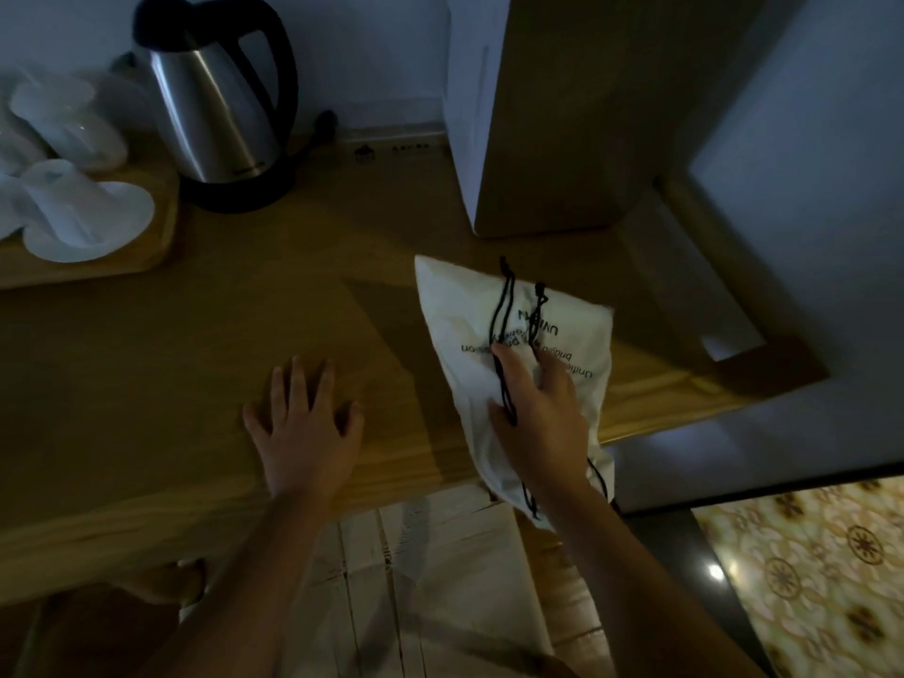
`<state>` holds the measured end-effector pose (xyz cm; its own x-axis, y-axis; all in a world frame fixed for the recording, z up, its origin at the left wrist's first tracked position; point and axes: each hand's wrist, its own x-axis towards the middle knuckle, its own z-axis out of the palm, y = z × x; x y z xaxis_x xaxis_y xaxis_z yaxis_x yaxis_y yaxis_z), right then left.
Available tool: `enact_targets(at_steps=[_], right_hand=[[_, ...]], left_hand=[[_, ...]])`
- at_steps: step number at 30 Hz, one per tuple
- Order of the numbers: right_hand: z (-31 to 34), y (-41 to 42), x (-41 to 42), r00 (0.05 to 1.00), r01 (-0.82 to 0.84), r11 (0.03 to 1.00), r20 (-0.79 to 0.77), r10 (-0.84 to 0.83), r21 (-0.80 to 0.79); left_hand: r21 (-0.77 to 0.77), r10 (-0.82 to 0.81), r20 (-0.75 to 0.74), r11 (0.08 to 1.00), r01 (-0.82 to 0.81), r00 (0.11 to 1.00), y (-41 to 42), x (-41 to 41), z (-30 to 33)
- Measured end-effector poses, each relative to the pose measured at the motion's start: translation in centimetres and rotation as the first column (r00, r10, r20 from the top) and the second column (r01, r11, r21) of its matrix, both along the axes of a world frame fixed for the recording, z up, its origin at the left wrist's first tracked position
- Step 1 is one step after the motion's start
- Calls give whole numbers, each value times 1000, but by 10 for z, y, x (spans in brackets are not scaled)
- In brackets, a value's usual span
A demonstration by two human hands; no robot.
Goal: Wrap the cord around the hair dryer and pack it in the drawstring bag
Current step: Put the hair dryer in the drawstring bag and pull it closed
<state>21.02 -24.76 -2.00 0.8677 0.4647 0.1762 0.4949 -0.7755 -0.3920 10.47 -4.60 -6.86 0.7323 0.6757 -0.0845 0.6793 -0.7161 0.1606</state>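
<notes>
The white drawstring bag (518, 354) lies on the wooden countertop (195, 345) with its long axis running from the near counter edge away from the person and a little leftward; its gathered mouth hangs over the near edge under the right wrist, and its closed far end points toward the tall cabinet panel (553, 115). Printed lettering on the cloth reads upside down from the person's side. Two black drawstrings (504, 305) run along the bag's length, their knotted ends lying beyond the fingertips.

Past the left hand (303, 433), well apart from it, stands a steel kettle (215, 110) on its black base, and further left a wooden tray (146, 256) carries white wrapped items (83, 212). The cabinet panel rises just beyond the bag's far end. Nothing lies between the two hands but bare wood.

The right hand (538, 408) presses on the bag's near half, fingers curled into the cloth and over the drawstrings. The left hand rests flat on the countertop with fingers spread, holding nothing, to the left of the bag and apart from it. The bag bulges slightly; its contents are hidden.
</notes>
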Motion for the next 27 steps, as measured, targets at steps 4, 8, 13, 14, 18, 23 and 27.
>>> enact_targets(at_steps=[4, 8, 13, 14, 18, 23, 27], right_hand=[[17, -24, 47, 993, 60, 998, 103, -59, -10], [26, -46, 93, 988, 122, 990, 103, -116, -63], [15, -58, 118, 987, 99, 989, 137, -83, -114], [11, -58, 121, 988, 97, 987, 132, -81, -125], [-4, -57, 130, 992, 84, 984, 107, -67, -159], [-12, -56, 139, 990, 130, 970, 78, -116, -205], [-11, -58, 144, 998, 40, 956, 59, -24, -292]], left_hand=[[-12, 11, -15, 1000, -11, 1000, 0, 0, -1], [13, 10, -30, 1000, -10, 1000, 0, 0, -1], [9, 15, -31, 1000, -15, 999, 0, 1, -2], [13, 17, -24, 1000, -17, 1000, 1, 1, -3], [22, 19, -38, 1000, -18, 999, 2, 1, -4], [14, 19, -31, 1000, -19, 999, 0, 1, -3], [36, 19, -37, 999, -18, 999, 2, 2, -4]])
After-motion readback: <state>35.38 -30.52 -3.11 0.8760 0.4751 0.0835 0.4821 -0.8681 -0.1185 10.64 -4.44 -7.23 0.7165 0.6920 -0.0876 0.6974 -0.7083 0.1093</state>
